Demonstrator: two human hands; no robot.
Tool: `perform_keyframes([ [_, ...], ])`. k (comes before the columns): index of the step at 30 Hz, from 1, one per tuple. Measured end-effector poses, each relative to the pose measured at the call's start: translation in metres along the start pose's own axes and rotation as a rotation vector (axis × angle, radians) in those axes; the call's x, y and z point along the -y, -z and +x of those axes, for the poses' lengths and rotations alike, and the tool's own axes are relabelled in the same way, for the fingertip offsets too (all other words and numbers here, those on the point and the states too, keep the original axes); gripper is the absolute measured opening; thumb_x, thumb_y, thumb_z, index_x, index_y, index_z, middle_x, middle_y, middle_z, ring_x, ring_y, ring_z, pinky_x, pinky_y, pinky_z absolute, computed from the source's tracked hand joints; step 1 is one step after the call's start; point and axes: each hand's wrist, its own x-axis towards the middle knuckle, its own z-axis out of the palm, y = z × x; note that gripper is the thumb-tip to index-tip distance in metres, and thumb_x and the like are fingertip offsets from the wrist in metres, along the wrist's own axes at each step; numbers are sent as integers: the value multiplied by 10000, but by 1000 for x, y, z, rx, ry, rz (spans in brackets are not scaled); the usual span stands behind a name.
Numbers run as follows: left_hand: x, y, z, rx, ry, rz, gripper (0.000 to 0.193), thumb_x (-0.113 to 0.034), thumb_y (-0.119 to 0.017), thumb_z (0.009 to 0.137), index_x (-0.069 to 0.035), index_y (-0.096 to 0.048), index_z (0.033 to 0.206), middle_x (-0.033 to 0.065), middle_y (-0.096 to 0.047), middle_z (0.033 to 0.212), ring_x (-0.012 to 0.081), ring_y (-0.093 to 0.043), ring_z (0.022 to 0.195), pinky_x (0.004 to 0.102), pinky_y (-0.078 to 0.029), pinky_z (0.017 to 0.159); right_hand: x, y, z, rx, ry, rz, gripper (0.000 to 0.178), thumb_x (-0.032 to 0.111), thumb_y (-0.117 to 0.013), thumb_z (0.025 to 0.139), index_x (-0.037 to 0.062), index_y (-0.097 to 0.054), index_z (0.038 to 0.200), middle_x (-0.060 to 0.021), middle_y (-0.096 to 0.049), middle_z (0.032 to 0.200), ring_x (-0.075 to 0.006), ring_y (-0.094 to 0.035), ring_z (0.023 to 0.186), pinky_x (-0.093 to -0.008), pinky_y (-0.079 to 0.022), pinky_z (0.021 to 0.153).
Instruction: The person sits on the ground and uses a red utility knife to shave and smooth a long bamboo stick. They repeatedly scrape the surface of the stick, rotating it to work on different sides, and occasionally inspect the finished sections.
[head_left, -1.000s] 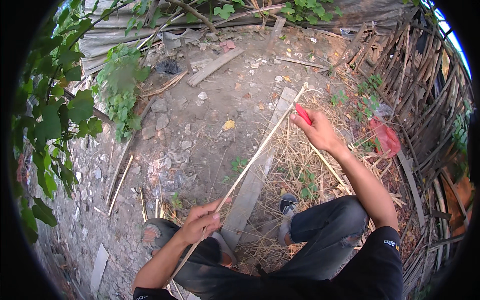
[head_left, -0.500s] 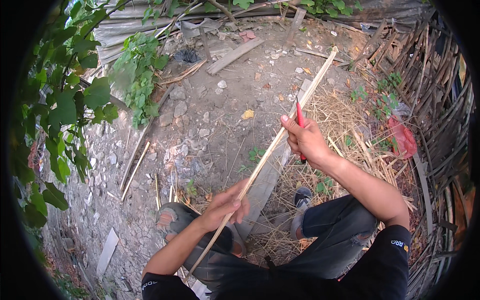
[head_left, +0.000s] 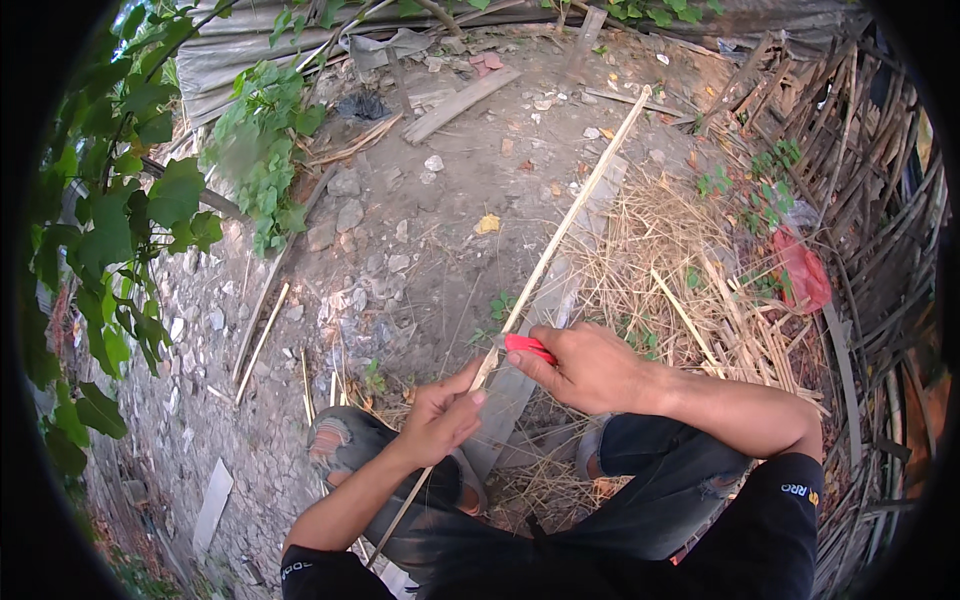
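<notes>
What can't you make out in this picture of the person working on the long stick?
- Head view: the red-handled tool, blade hidden by the right hand.
- Long stick, near end lost below the left hand against dark trousers.
- Red bag, contents too small.

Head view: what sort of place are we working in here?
Probably a rough outdoor yard or garden edge. The ground is bare dirt strewn with stones, dry straw lies scattered, bundled bamboo sticks are stacked at right, and a leafy vine hangs at left.
</notes>
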Motion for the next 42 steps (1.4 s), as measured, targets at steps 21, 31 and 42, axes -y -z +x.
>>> perform_keyframes([
  [21, -5, 2, -12, 29, 51, -12, 516, -74, -490, 1055, -22, -360, 1552, -66, -360, 621, 36, -304, 491, 241, -279, 472, 1, -11, -8, -37, 16, -105, 507, 463, -497, 1033, -18, -656, 1015, -253, -628, 626, -472, -656, 646, -551, -523, 626],
  [31, 1, 11, -31, 68, 101, 154, 526, -69, -523, 1044, -50, -384, 1551, -73, -401, 655, 23, -345, 535, 222, -290, 495, -132, 58, 19, -635, -391, 120, 672, 593, -441, 1030, -27, -633, 859, -140, -565, 621, -271, -554, 614, -437, -461, 652],
  [42, 2, 5, -22, 78, 22, 146, 538, -78, -537, 1041, -33, -373, 1551, -69, -437, 649, 18, -378, 535, 215, -299, 495, -61, 22, 15, -366, -278, 697, 402, 414, -678, 975, 22, -656, 893, 46, -471, 626, -56, -454, 601, -288, -371, 531],
])
